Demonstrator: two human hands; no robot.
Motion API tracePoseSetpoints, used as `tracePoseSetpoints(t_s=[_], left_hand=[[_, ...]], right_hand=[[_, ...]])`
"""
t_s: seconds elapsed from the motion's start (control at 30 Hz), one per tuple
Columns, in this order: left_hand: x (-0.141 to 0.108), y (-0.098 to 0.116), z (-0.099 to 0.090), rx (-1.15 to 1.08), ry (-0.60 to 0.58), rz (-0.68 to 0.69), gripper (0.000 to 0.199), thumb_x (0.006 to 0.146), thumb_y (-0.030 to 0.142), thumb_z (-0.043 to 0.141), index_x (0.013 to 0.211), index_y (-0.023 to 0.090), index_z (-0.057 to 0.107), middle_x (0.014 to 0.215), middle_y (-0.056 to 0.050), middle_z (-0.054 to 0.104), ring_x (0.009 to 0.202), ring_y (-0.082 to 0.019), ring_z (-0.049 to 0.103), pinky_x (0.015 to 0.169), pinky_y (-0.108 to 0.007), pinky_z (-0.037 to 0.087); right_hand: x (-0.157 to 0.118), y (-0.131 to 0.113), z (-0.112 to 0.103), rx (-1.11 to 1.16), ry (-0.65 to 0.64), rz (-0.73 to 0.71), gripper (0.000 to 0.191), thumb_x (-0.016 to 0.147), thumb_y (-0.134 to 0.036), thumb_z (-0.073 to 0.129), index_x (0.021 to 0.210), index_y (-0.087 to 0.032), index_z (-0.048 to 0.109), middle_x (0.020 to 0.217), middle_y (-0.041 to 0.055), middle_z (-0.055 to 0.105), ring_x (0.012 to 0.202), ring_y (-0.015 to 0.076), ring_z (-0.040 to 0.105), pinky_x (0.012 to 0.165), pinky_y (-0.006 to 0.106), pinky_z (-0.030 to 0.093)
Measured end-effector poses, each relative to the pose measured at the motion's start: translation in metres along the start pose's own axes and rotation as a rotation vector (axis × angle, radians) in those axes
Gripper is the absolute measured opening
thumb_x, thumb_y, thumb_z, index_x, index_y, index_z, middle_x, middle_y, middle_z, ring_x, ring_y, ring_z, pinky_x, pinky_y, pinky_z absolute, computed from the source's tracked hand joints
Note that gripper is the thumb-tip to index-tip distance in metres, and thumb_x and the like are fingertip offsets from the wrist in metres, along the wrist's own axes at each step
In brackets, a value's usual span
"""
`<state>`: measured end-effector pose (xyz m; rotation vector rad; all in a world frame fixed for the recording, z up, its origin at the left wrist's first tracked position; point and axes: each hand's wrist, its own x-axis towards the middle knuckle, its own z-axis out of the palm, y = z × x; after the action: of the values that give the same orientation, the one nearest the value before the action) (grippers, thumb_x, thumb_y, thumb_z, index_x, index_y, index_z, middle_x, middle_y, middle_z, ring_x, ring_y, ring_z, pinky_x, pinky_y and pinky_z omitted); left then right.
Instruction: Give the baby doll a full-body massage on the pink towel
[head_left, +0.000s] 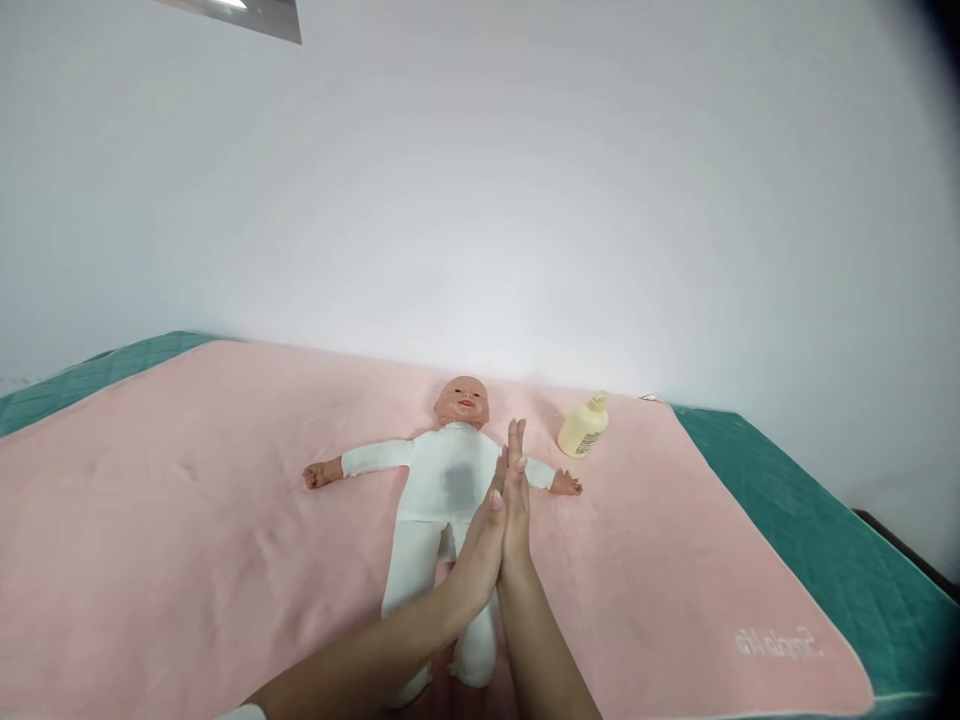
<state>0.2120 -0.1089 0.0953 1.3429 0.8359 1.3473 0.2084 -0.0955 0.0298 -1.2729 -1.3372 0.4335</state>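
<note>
My left hand [484, 540] and my right hand [516, 505] are pressed palm to palm, fingers stretched out and pointing away from me. No object shows between them. Both are above the right side of a baby doll [427, 480] in white cloth, which lies on its back with its arms spread. A grey patch marks the doll's chest. My hands and forearms hide part of its right-hand side and legs. A pale yellow pump bottle [583, 428] stands beyond my hands to the right, near the doll's outstretched hand.
Under the doll lies a pink mat [225, 520] with faint lettering at its lower right corner. Green quilted fabric [817, 520] shows past the mat on both sides. A pale wall [480, 200] rises behind. A dark rail [900, 550] runs along the right edge.
</note>
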Motion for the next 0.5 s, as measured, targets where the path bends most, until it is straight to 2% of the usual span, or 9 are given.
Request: tracePoseSetpoints(t_s=[0.1,0.2,0.27,0.33,0.37,0.4,0.47,0.5], left_hand=[[-0.003,-0.001,-0.004,-0.01,-0.017,-0.023,0.064,0.096,0.053,0.015,0.154,0.027,0.021,0.152,-0.004,0.04,0.146,-0.021,0.025,0.121,-0.041,0.021],[-0.004,-0.014,-0.008,-0.001,0.032,-0.002,0.066,0.094,0.056,0.013,0.154,0.027,0.021,0.155,-0.003,0.034,0.145,-0.02,0.027,0.12,-0.04,0.022],[-0.007,-0.024,-0.012,0.011,0.075,-0.001,0.064,0.095,0.054,0.007,0.153,0.031,0.02,0.157,-0.001,0.031,0.146,-0.02,0.024,0.121,-0.043,0.018],[-0.012,-0.031,-0.016,0.033,0.115,-0.026,0.062,0.095,0.051,0.002,0.152,0.036,0.022,0.157,0.003,0.028,0.148,-0.018,0.018,0.121,-0.048,0.011],[-0.016,-0.033,-0.018,0.049,0.129,-0.044,0.061,0.096,0.049,0.0,0.151,0.039,0.024,0.158,0.006,0.027,0.148,-0.018,0.016,0.122,-0.048,0.008],[-0.019,-0.034,-0.02,0.066,0.139,-0.065,0.059,0.096,0.048,0.001,0.15,0.042,0.026,0.158,0.008,0.027,0.148,-0.017,0.014,0.122,-0.048,0.005],[-0.026,-0.032,-0.024,0.088,0.132,-0.108,0.055,0.097,0.047,0.004,0.148,0.046,0.027,0.157,0.012,0.028,0.148,-0.017,0.014,0.122,-0.047,0.001],[-0.029,-0.03,-0.025,0.092,0.118,-0.128,0.054,0.097,0.047,0.006,0.147,0.048,0.027,0.156,0.012,0.028,0.148,-0.017,0.014,0.122,-0.047,0.001]], right_hand=[[-0.011,-0.003,0.017,0.029,-0.014,0.098,0.051,0.099,-0.045,0.003,0.15,-0.041,-0.003,0.158,-0.0081,0.004,0.148,0.0221,0.006,0.111,0.064,0.03],[-0.01,-0.008,0.041,-0.063,0.078,0.193,0.054,0.097,-0.029,-0.003,0.15,-0.032,-0.012,0.159,0.0003,0.005,0.148,0.0182,0.009,0.112,0.06,0.03],[-0.004,-0.012,0.052,-0.255,0.113,0.312,0.055,0.098,-0.025,0.001,0.152,-0.025,0.001,0.158,0.0034,0.017,0.146,0.0144,0.017,0.112,0.052,0.034],[-0.001,-0.015,0.052,-0.408,0.117,0.433,0.054,0.099,-0.026,0.003,0.151,-0.026,0.016,0.155,0.0011,0.029,0.145,0.0116,0.021,0.112,0.047,0.035],[-0.002,-0.014,0.048,-0.407,0.095,0.426,0.054,0.099,-0.027,0.001,0.151,-0.026,0.019,0.155,0.001,0.031,0.145,0.0114,0.022,0.112,0.048,0.034],[-0.004,-0.013,0.042,-0.306,0.037,0.33,0.055,0.1,-0.031,0.0,0.151,-0.023,0.02,0.155,0.0042,0.029,0.146,0.0139,0.021,0.113,0.05,0.032],[-0.013,-0.01,0.025,-0.222,-0.012,0.245,0.058,0.099,-0.036,-0.004,0.152,-0.028,0.018,0.156,0.0014,0.028,0.146,0.0137,0.021,0.115,0.049,0.032],[-0.017,-0.009,0.017,-0.067,-0.07,0.146,0.056,0.099,-0.038,0.0,0.153,-0.026,0.015,0.158,0.0032,0.024,0.147,0.0166,0.017,0.117,0.053,0.029]])
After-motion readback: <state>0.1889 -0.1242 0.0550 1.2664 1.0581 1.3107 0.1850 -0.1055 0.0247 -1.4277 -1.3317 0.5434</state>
